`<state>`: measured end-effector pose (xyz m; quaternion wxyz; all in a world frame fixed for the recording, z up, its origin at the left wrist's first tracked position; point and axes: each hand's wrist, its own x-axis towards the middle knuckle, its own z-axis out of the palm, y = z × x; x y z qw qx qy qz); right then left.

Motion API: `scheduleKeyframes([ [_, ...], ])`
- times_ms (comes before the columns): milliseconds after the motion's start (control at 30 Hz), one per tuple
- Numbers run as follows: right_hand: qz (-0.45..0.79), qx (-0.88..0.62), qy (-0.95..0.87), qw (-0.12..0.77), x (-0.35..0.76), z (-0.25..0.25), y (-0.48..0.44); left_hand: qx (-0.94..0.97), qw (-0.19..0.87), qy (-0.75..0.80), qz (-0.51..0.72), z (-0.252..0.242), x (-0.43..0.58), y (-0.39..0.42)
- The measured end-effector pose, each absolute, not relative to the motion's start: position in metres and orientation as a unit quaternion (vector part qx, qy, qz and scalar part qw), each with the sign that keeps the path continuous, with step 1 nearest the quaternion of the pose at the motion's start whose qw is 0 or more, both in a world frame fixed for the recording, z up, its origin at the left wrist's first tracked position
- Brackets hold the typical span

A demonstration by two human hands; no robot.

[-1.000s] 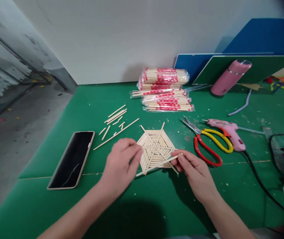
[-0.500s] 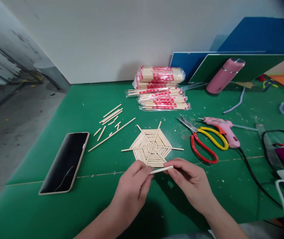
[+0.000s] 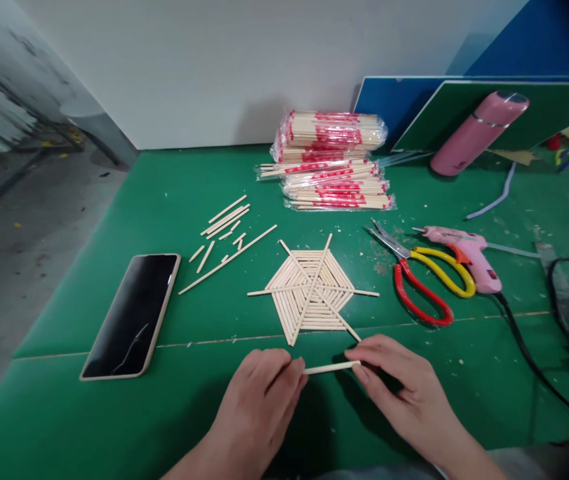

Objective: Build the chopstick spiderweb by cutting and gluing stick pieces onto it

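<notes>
A short wooden stick (image 3: 329, 367) lies between my two hands, a little in front of a hexagonal web of sticks (image 3: 313, 289). My left hand (image 3: 264, 400) is closed around the stick's left end, its fingertips partly hidden. Thumb and fingers of my right hand (image 3: 399, 387) pinch the other end. The web rests flat on the green table, with several longer sticks crossing at its middle and reaching past its edges. The lower right spoke ends close to my right fingertips.
Loose cut sticks (image 3: 228, 220) and a phone (image 3: 133, 317) lie to the left. Wrapped chopsticks (image 3: 334, 163) are piled at the back. Right of the web are scissors (image 3: 419, 283), a pink glue gun (image 3: 469, 253) with its cord, and a pink bottle (image 3: 479, 133).
Both hands have come back toward me with the short stick, away from the web's near edge, which is now uncovered. The camera view has shifted slightly.
</notes>
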<state>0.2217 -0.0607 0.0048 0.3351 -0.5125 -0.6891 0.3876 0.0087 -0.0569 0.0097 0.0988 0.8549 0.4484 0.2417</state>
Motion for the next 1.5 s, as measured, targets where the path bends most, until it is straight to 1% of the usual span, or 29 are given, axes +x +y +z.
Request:
scheduleKeyframes([
  [167, 0.264, -0.592, -0.68, 0.343, 0.227, -0.003, -0.054, 0.868, 0.037, 0.471, 0.154, 0.007, 0.001, -0.041],
  [233, 0.251, -0.608, -0.674, 0.338, 0.228, -0.006, -0.051, 0.882, 0.036, 0.454, 0.124, 0.004, -0.001, -0.035],
  [367, 0.252, -0.615, -0.678, 0.312, 0.227, -0.011, -0.049, 0.902, 0.024, 0.415, 0.114, -0.004, -0.004, -0.029],
  [567, 0.242, -0.606, -0.694, 0.304, 0.225, -0.01, -0.048, 0.895, 0.102, 0.407, 0.15, -0.011, -0.001, -0.03],
  [667, 0.235, -0.604, -0.701, 0.297, 0.225, -0.011, -0.047, 0.877, 0.112, 0.435, 0.171, -0.011, 0.004, -0.029],
  [900, 0.201, -0.599, -0.724, 0.277, 0.225, -0.013, -0.045, 0.824, 0.181, 0.504, 0.186, -0.004, 0.008, -0.024],
  [1033, 0.197, -0.596, -0.729, 0.273, 0.225, -0.014, -0.044, 0.815, 0.19, 0.514, 0.187, -0.005, 0.009, -0.022],
  [1167, 0.198, -0.596, -0.728, 0.273, 0.224, -0.013, -0.043, 0.82, 0.175, 0.506, 0.201, -0.009, 0.01, -0.022],
  [1333, 0.201, -0.597, -0.728, 0.272, 0.223, -0.013, -0.043, 0.857, 0.145, 0.452, 0.198, -0.007, 0.006, -0.021],
  [1500, 0.204, -0.597, -0.728, 0.268, 0.224, -0.013, -0.043, 0.842, 0.214, 0.46, 0.183, -0.007, 0.002, -0.023],
])
